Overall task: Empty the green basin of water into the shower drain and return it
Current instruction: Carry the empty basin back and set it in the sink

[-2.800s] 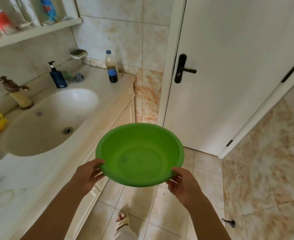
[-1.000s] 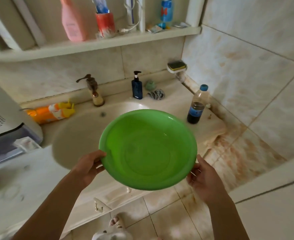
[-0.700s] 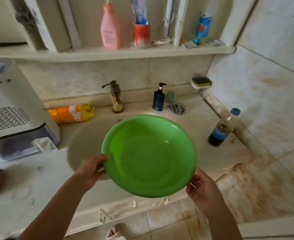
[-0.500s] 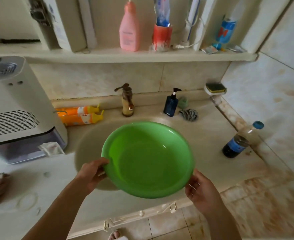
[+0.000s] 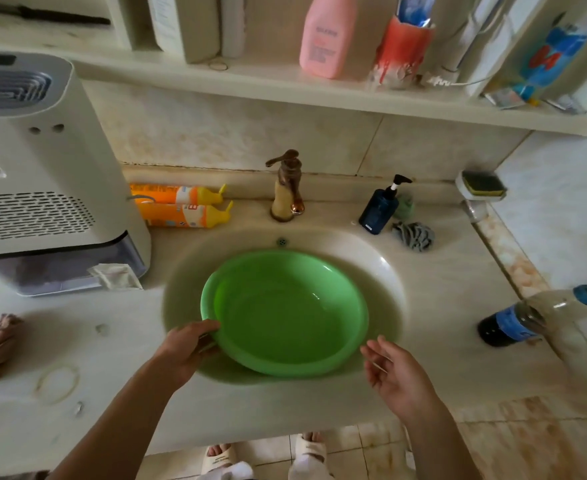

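The round green plastic basin sat inside the bowl of the cream oval sink, below the bronze tap, and looked empty of water. It lay directly ahead of both hands. The left hand was closed on its near-left rim, thumb over the lip. The right hand was open, fingers spread, holding nothing, just beside the near-right rim but apart from it. Being round, the basin had no long axis. Judgement: the return appeared all but complete; only the left hand needed to release.
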`<state>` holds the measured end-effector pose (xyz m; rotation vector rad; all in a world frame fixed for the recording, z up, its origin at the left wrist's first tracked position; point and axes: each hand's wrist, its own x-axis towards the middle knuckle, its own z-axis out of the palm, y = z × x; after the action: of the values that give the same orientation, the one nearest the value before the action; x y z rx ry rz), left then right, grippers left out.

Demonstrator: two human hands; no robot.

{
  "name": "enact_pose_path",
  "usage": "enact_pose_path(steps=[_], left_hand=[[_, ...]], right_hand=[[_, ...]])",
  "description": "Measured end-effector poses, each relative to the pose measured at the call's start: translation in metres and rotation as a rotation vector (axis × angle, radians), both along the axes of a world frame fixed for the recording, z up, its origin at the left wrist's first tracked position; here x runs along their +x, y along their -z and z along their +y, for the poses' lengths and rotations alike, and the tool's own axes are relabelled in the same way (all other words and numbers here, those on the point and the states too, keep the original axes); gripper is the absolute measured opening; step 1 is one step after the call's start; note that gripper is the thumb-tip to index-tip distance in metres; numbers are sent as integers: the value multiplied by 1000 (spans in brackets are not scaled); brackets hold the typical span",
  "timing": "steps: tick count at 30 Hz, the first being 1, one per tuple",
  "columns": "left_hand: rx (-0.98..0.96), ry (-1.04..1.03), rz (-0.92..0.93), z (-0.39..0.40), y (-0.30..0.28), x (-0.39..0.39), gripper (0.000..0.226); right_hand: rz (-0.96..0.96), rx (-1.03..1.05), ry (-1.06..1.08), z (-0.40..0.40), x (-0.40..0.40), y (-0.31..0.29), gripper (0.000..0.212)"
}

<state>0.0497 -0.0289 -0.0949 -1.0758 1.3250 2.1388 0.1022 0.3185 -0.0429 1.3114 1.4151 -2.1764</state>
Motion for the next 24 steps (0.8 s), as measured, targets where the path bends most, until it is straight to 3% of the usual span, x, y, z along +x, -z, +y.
enact_pose_path(steps=[6, 10, 14, 24], left_hand=[[-43, -30, 28, 9, -2, 6, 21], [-121, -115, 53, 15, -6, 6, 15], [-181, -146, 88, 20, -11, 3, 14], [-215, -122, 112, 19, -12, 5, 35]], right_hand=[[-36, 43, -106, 15, -30, 4, 18], [44, 39, -250, 24, -56, 4, 12], [73, -44, -366, 24, -73, 11, 23], [39, -52, -306, 37, -80, 20, 44]])
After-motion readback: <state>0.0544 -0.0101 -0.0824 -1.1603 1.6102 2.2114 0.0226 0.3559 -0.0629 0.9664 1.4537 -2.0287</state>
